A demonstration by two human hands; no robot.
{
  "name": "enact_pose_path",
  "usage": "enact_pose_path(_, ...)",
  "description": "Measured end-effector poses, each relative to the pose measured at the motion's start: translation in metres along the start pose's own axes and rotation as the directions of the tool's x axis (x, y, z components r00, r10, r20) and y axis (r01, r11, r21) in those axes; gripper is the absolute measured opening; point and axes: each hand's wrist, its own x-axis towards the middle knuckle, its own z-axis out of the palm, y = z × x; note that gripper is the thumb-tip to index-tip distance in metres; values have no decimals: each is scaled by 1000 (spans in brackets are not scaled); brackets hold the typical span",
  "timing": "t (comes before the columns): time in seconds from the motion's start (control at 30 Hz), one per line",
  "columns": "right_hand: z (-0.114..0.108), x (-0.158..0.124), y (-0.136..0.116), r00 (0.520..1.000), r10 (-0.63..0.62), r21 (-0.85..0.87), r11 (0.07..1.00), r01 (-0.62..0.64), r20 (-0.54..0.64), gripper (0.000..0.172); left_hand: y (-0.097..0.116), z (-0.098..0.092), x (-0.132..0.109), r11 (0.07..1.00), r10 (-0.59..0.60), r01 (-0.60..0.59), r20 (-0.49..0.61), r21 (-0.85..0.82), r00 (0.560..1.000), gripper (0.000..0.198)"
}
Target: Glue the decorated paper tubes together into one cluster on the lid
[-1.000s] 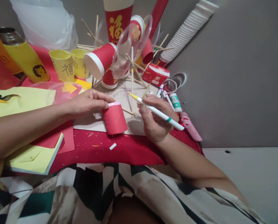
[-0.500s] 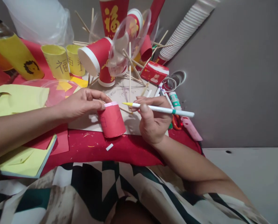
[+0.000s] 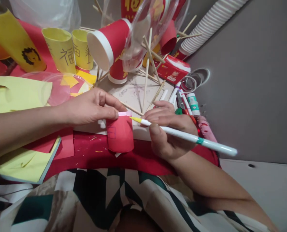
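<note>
The left hand (image 3: 95,106), forearm reaching in from the side, pinches the pink-edged rim of a small red paper cylinder (image 3: 120,135) between thumb and fingers. The right hand (image 3: 174,132) is curled around a slim white felt-tip pen (image 3: 182,134), its yellow tip pointing at the cylinder's upper edge; contact is unclear. The cylinder sits between both hands. Beyond the right hand lies a red-and-white box (image 3: 172,70).

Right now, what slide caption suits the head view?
Left fingers hold a red paper tube; right fingers hold a yellow-tipped white marker.

Under dim, soft light, the white pen (image 3: 182,134) looks slightly blurred.
</note>
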Motion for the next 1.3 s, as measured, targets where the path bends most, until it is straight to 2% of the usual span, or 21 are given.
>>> enact_pose_path(0.2,-3,0,-3,996,22,-20,1000,-20,88,7,0,1,1,1000,-8,8,-9,0,1000,21)
enact_pose_path(0.43,-1,3,-3,993,-43,-20,999,45,109,11,1,1,0,1000,-19,19,-3,-15,1000,21)
enact_pose_path(0.57,-1,4,-4,988,-18,-36,999,23,153,13,2,2,0,1000,-28,28,-1,-11,1000,23)
enact_pose_path(0.9,2,0,-2,996,-8,-32,999,11,88,10,-1,0,0,999,32,-32,21,3,999,20)
enact_pose_path(1.3,-2,3,-1,999,12,-51,999,-9,48,8,0,-2,1,999,-25,25,-2,24,1000,20)
